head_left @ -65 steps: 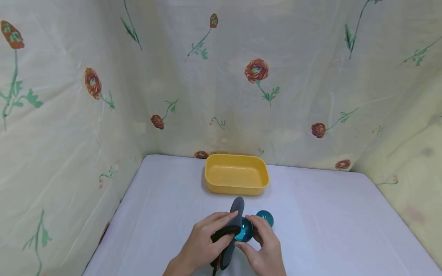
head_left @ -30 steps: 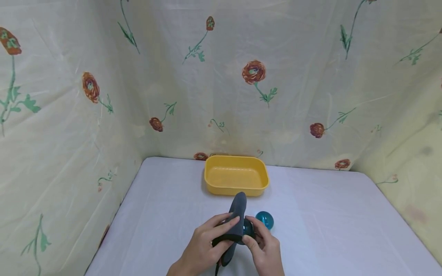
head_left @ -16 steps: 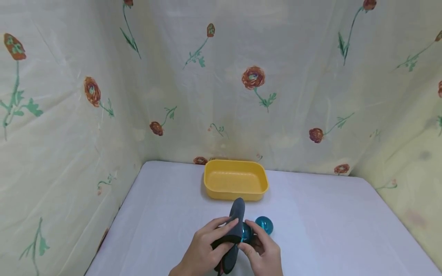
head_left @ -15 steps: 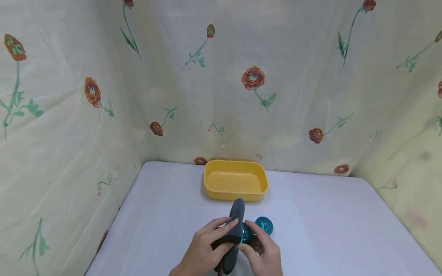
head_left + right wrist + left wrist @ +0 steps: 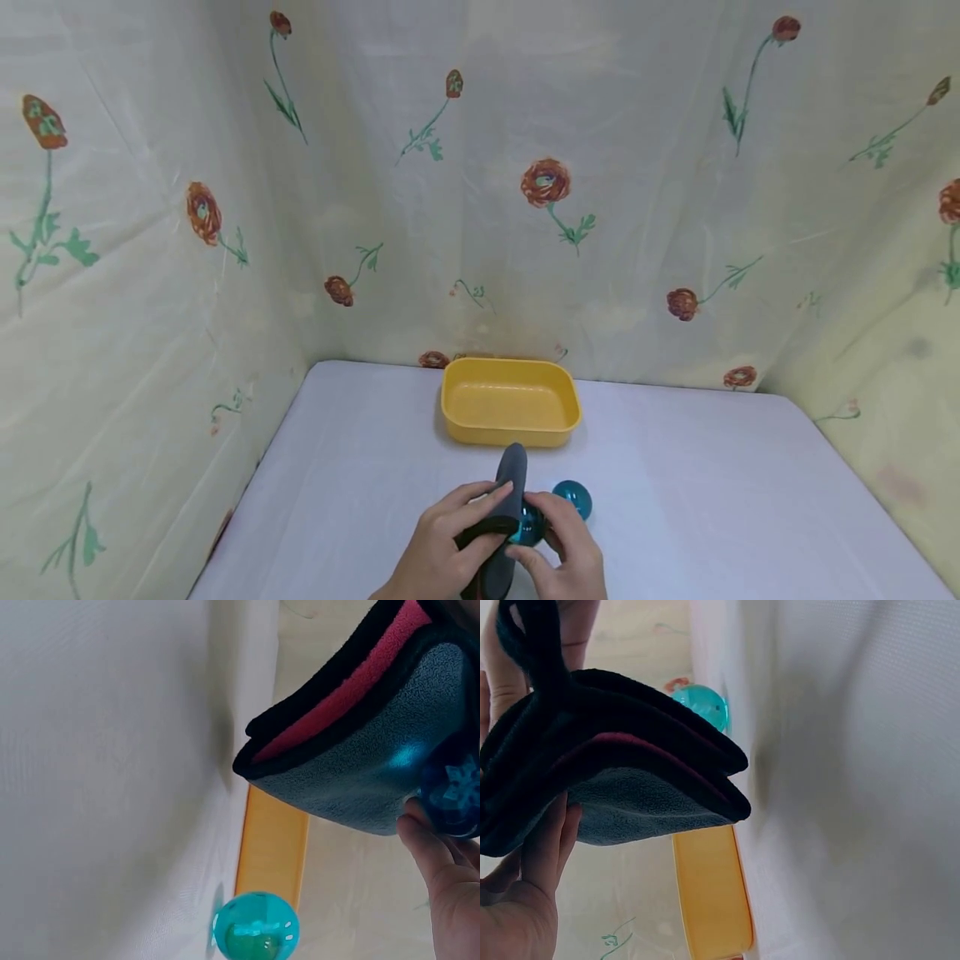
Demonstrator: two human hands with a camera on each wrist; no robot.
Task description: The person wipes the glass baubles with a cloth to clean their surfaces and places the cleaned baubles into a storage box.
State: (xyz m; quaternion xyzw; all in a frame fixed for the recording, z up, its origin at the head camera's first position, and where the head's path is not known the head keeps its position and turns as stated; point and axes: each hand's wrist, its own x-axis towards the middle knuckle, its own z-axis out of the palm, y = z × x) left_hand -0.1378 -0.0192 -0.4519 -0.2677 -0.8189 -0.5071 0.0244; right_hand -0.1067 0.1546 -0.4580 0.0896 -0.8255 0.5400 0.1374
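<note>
Left hand [image 5: 450, 543], head view: pinching the folded grey cloth [image 5: 512, 475] between fingers above and thumb below.
Right hand [image 5: 564, 548], head view: pinching the glossy blue ball [image 5: 531, 525] between thumb and fingertips, holding it close against the cloth's right side.
Second ball [image 5: 572, 500], head view: resting on the worktop [image 5: 712, 483], just beyond the right hand.
Yellow tray [image 5: 512, 437], head view: sitting farther back, before the flowered curtain [image 5: 397, 217].
Cloth fold, left wrist view: showing black edging with a thin dark-pink strip, hiding the blue ball from this side.
Cloth risk, left wrist view: perhaps slipping or opening out, from pinching only part of a loose fold.
Blue ball, right wrist view: showing a pale snowflake-like mark, lying beside the grey face, above the worktop.
Ball risk, right wrist view: perhaps popping out of the fingertips, from being smooth and round; then possibly dropping and rolling.
Second-ball risk, right wrist view: perhaps rolling away after a knock, from lying loose so near the right hand.
</note>
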